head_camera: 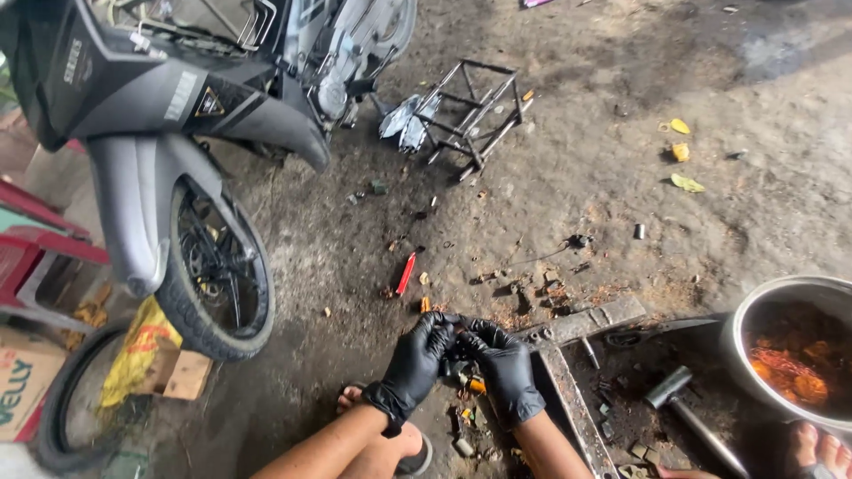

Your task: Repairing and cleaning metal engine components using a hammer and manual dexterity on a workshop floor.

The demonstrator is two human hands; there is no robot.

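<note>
Both my hands wear black gloves and meet low in the middle of the head view. My left hand [415,362] and my right hand [502,362] are closed together around a small dark metal part [458,351], mostly hidden by the fingers. A small orange piece [477,386] shows just beneath them. My bare forearms and a knee come in from the bottom edge.
A grey motorbike [169,98] with its front wheel [217,275] stands at left. A metal frame stand [470,111] lies farther off. A metal basin [794,350] of rusty parts sits at right, a hammer [688,412] and angle-iron frame [577,355] near it. A red-handled tool [406,273] lies on the dirty floor.
</note>
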